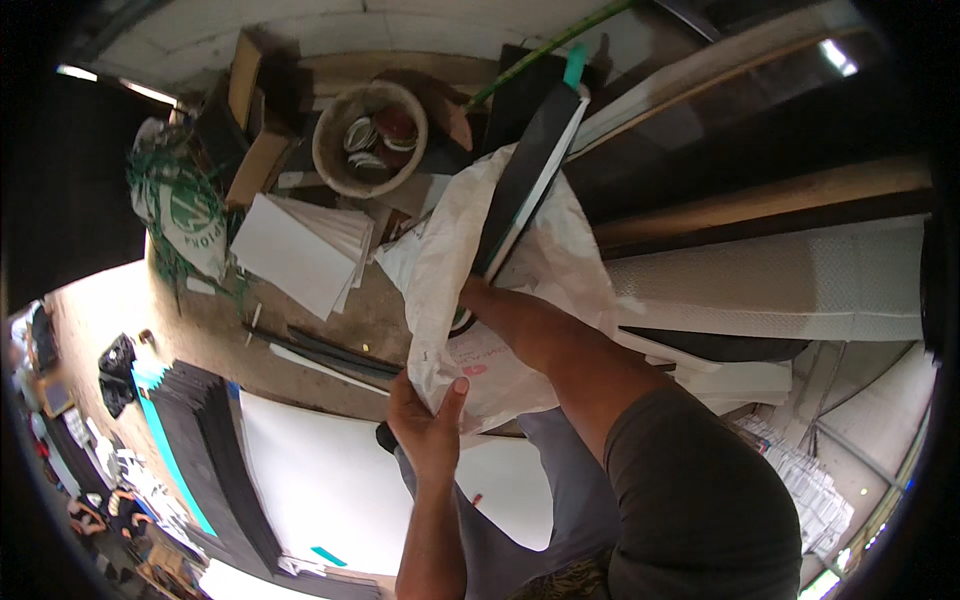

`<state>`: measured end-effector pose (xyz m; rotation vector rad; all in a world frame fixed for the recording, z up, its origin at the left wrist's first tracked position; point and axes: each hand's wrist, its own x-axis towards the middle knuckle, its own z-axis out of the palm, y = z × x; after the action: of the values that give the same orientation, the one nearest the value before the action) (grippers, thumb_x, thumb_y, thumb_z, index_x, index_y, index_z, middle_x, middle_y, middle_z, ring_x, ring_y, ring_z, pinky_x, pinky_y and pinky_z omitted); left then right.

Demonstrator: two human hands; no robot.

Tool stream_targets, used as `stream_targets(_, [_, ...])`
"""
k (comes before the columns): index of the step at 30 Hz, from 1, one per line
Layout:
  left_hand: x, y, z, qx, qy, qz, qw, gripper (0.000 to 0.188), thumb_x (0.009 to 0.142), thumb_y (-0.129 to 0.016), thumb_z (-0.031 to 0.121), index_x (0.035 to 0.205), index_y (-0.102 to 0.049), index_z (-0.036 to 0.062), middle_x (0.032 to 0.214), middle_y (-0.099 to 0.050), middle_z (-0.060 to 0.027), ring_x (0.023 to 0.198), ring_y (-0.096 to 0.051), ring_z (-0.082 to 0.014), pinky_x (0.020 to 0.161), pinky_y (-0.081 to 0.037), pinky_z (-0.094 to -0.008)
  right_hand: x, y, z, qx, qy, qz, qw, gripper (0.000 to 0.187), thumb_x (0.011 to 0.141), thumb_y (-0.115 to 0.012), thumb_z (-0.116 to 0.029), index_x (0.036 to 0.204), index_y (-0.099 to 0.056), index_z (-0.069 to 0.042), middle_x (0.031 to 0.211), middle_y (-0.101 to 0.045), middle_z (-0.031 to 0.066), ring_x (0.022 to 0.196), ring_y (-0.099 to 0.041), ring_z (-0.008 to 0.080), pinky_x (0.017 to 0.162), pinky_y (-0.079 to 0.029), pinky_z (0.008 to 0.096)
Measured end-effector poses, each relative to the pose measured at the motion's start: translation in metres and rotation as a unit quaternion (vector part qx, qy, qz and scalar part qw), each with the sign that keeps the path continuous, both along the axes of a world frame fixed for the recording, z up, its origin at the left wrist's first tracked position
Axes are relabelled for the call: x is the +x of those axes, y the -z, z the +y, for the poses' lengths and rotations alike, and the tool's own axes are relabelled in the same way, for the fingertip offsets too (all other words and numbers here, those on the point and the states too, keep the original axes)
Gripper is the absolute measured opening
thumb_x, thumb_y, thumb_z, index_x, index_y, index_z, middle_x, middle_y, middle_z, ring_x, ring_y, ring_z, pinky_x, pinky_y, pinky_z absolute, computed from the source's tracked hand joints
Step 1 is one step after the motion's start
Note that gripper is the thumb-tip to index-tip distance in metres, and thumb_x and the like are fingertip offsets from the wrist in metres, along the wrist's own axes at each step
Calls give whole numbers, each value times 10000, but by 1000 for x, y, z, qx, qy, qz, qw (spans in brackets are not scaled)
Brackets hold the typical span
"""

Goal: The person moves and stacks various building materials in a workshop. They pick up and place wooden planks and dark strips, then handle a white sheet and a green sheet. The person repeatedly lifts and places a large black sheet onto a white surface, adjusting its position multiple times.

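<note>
A cluttered brown floor (215,325) is spreading around a white plastic sack (442,255), from which a long black board (522,185) is poking toward one o'clock. At seven o'clock the left hand (428,425) is pinching the sack's rim, seemingly holding it open; the right forearm (545,340) is extending inside, its hand hidden, that grip untellable.

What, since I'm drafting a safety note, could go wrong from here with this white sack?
The long black piece rising from the sack could snag or tear its crumpled material. The right hand reaches in and is mostly out of sight, so it might meet an edge unseen. If the left hand loosened its grip on the near side, the mouth might sag.
</note>
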<state>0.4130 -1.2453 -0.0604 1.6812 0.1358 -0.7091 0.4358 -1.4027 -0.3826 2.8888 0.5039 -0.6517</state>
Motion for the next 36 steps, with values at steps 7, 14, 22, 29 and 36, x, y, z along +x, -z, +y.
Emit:
stream_targets(7, [10,-40,-12,114,18,-41,993,523,967,-624,10,1448,-423,-23,1017,-719,-219,884,-704,-224,795,-548,-313,11,-9,-4,21,18,-5,1000,599,864,-719,-412,1382,-637,-124,1467,-572,150,1368,-495,395,1122,-342,641])
stream_targets(14, [-20,-38,-6,77,15,7,997,411,1003,-520,45,1402,-482,-48,1285,-591,-176,1205,-574,-256,1069,-434,-382,-1,6,-11,71,23,-36,997,609,844,-737,-440,1364,-656,-133,1462,-579,146,1398,-468,386,1156,-310,623])
stream_targets(22, [6,-22,-10,50,-18,-1,999,467,1059,-562,165,1454,-427,-45,1364,-544,-176,1279,-532,-250,1104,-407,-383,-14,-110,-54,128,-1,9,992,621,822,-757,-472,1343,-677,-143,1455,-588,140,1432,-437,377,1196,-272,601])
stream_targets(29, [16,-32,-35,-27,-10,3,1000,426,1043,-618,144,1402,-466,-30,1316,-591,-134,1195,-559,-191,1054,-426,-330,-51,-263,-138,325,249,-15,912,606,842,-744,-532,1279,-710,-114,1317,-663,133,1295,-576,321,1092,-422,466])
stream_targets(36, [7,-14,-34,-93,-38,-5,995,600,1041,-649,219,1514,-371,-23,1361,-578,-146,1218,-569,-203,1013,-486,-338,-107,-339,-67,471,410,-47,780,542,935,-709,-491,1278,-695,-72,1211,-713,172,1122,-676,355,965,-513,454])
